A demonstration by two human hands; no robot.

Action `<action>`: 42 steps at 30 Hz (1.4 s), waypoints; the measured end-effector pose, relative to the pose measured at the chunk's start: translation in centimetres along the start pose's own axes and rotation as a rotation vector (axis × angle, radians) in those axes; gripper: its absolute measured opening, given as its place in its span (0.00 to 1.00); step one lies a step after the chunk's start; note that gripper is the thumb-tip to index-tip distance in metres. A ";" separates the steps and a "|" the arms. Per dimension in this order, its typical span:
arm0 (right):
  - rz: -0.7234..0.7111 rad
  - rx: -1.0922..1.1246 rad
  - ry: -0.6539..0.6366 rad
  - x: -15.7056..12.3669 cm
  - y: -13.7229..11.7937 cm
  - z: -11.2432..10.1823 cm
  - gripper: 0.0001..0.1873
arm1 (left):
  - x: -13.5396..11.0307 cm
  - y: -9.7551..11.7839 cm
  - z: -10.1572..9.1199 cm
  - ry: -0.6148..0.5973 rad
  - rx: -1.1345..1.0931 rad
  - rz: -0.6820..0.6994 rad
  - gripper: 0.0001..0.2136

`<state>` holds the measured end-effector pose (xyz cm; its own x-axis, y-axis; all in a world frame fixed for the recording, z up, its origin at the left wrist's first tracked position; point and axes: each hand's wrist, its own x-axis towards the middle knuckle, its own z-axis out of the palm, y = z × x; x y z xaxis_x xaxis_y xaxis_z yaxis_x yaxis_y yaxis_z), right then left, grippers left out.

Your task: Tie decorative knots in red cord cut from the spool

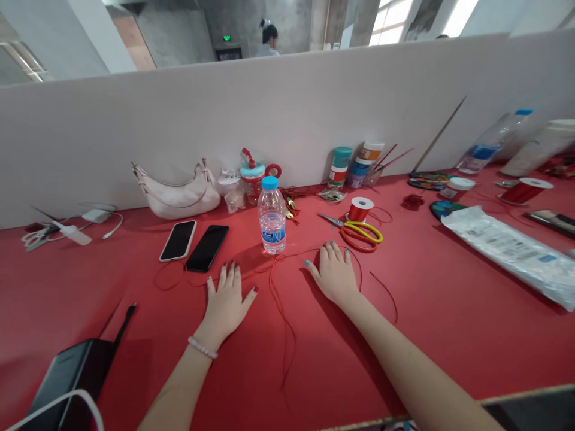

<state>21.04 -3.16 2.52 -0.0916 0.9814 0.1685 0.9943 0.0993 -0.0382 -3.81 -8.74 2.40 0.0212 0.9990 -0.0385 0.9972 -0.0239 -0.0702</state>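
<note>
My left hand [226, 304] lies flat on the red tabletop, fingers spread, just below a black phone [207, 248]. My right hand [335, 272] rests palm down with its fingers apart, near scissors [360, 235] with red and yellow handles. Between and beyond the hands stands a water bottle [272, 224] with a blue cap. Thin red cord [281, 308] trails from the bottle's base toward me, and strands run sideways to both hands. Whether any cord passes under the fingers I cannot tell. Behind the scissors is a spool of red cord [360, 209].
A white-framed phone [178, 241], white handbag [179, 194] and red-lidded cup [254, 179] stand left of centre. Paint jars [340, 167] line the white partition [287, 114]. A plastic-wrapped package [512, 251] lies right; a black power bank [67, 377] is front left. A person [268, 41] is beyond the partition.
</note>
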 end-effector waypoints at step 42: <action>-0.190 0.109 -0.118 -0.4 -0.1 0.0 0.34 | 0.0 0.0 -0.4 -0.029 -0.041 0.049 0.30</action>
<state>20.97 -3.57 2.49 -0.2888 0.9550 0.0671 0.9474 0.2951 -0.1236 -3.73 -8.71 2.77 0.0685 0.9952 -0.0693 0.9972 -0.0705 -0.0267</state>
